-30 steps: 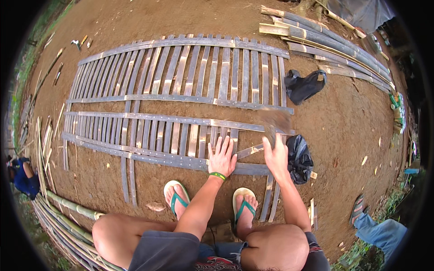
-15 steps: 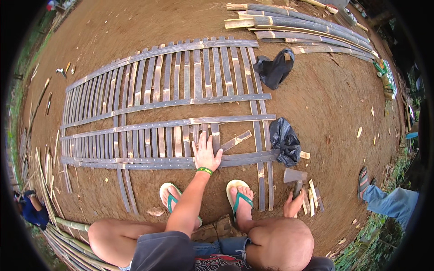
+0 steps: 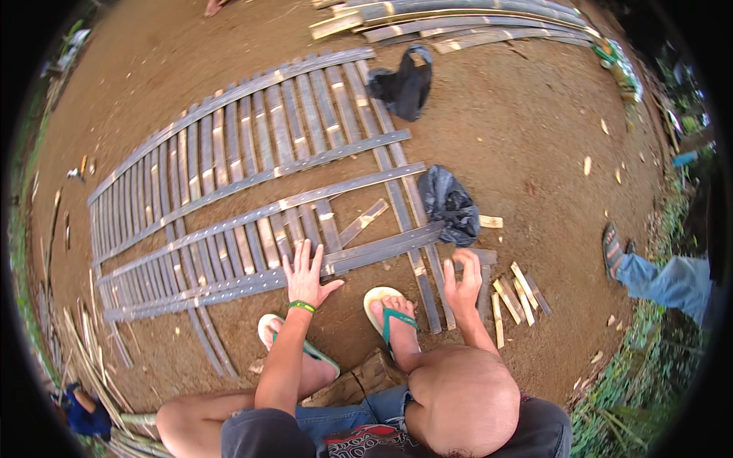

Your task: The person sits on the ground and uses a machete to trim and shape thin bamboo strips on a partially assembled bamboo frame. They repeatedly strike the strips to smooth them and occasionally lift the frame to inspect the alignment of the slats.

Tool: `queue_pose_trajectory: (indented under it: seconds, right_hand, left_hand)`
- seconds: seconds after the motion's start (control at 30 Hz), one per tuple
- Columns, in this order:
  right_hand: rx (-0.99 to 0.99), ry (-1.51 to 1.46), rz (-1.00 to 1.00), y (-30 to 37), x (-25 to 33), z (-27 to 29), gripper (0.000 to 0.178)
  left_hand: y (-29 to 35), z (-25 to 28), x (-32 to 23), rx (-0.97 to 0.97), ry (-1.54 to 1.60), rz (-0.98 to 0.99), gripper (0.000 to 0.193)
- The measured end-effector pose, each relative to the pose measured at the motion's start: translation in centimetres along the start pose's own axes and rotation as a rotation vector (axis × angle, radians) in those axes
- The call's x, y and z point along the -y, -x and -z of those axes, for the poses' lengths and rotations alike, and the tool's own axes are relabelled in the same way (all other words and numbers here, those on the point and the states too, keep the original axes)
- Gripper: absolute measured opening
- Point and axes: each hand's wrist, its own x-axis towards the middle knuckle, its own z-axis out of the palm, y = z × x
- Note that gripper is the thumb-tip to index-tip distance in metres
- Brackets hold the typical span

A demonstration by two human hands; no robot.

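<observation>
My left hand (image 3: 307, 281) lies with fingers spread on the near rail of a dark bamboo slat panel (image 3: 229, 286). A loose bamboo slat (image 3: 363, 222) lies at a slant just beyond it, between the panel's rails. My right hand (image 3: 464, 288) is raised at the panel's right end, fingers bent and apart, with nothing visible in it. Beside that hand a hatchet-like tool (image 3: 485, 257) with a broad grey blade lies on the ground, partly hidden by the hand. Several short split bamboo pieces (image 3: 511, 299) lie to its right.
A second slat panel (image 3: 252, 133) lies beyond the first. Black plastic bags (image 3: 449, 206) rest at their right ends. Split bamboo poles (image 3: 473, 15) are stacked at the far right. Another person's jean-clad leg (image 3: 660, 282) is at the right. Long bamboo strips (image 3: 92, 351) lie at the left.
My right hand has let go of the tool's handle and moved up and left toward the panel. My left hand stays at the near rail, fingers wider apart. The view has shifted.
</observation>
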Motion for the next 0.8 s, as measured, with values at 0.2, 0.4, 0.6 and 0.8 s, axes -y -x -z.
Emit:
queue_pose_trajectory:
  seconds: [0.2,0.4,0.6,0.8]
  right_hand:
    - [0.362,0.342,-0.113,-8.7,-5.0,-1.9,0.024]
    - [0.553,0.683,-0.024,-13.0,-9.8,-6.0,0.013]
    - [0.492,0.54,-0.232,-14.0,-9.0,-6.0,0.02]
    - [0.512,0.613,-0.205,-13.9,-5.7,-4.9,0.016]
  left_hand:
    - [-0.9,-0.4,-1.2,-0.059,-0.036,-0.004,0.1]
    - [-0.6,0.2,-0.6,0.052,0.006,0.027,0.104]
    - [-0.8,1.0,-1.0,0.113,0.037,0.012,0.106]
    - [-0.7,1.3,-0.3,0.128,0.038,0.014,0.107]
